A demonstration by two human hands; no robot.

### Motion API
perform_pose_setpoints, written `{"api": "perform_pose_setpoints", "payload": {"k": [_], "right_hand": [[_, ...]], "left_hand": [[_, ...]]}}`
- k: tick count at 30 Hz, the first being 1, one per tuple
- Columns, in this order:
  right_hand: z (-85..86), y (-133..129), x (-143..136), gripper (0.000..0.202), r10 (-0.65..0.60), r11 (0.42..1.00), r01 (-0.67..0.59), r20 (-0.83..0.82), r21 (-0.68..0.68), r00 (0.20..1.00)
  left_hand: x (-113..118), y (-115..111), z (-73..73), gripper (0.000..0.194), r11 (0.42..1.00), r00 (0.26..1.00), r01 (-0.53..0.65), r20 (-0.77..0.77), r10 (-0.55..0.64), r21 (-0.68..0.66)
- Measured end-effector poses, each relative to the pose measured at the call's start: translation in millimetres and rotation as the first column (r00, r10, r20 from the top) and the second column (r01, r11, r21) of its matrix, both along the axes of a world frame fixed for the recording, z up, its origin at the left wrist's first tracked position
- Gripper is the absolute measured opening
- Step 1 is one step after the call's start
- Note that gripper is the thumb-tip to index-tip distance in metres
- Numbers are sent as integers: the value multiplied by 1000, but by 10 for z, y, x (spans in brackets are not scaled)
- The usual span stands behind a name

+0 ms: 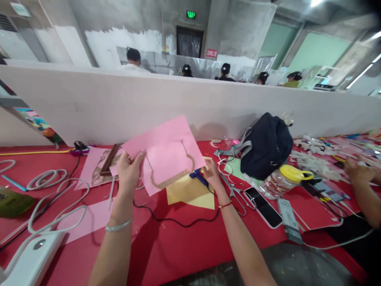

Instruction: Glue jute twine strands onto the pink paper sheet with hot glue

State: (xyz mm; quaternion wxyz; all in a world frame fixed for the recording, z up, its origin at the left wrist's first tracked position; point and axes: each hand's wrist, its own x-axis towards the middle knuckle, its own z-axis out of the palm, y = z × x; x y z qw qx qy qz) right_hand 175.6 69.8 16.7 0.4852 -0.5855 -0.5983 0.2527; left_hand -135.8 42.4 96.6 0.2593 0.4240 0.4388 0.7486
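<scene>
A pink sheet (169,149) is held up above a red table (178,246), its left edge clamped between the thumb and fingers of the left hand (131,165), with the thumb laid over the front. Most of the sheet is extended to the right of that grip. The right hand (212,173) is placed by the sheet's lower right corner, beside a dark blue tool (200,177); whether its curled fingers are closed on the corner or on the tool cannot be told.

The sheet is tilted, its long axis rising from lower left to upper right. On its face a brown, curved outline (174,180) is seen, its open side turned upward. Yellow paper (184,192) is spread below.

On the far wall, white characters are borne by a red sign (211,53), and a green sign (191,14) is lit above the door (189,41); both are too small to be read with certainty.
</scene>
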Motion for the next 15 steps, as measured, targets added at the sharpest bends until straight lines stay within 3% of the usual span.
{"api": "perform_pose_setpoints", "payload": {"k": [3, 4, 6, 8, 12, 15], "right_hand": [[428, 29, -50, 74, 101, 995, -97, -187, 29, 977], [564, 15, -81, 76, 187, 982, -183, -317, 43, 930], [779, -34, -167, 66, 321, 946, -308, -435, 103, 841], [893, -72, -264, 53, 346, 937, -328, -449, 121, 824], [910, -24, -394, 43, 164, 984, -86, -600, 156, 783], [901, 47, -438, 44, 59, 977, 100, -698, 186, 714]], "left_hand": [[60, -18, 100, 42, 999, 1000, -4, -26, 3, -34], [89, -26, 123, 42, 999, 999, 3, -33, -5, -52], [150, -47, 155, 42, 995, 998, 39, -40, -42, -88], [188, -68, 173, 46, 989, 995, 93, -11, -94, -117], [171, -92, 171, 71, 968, 976, 209, 85, -199, -140], [222, -109, 95, 99, 940, 945, 272, -126, -301, -205]]}}
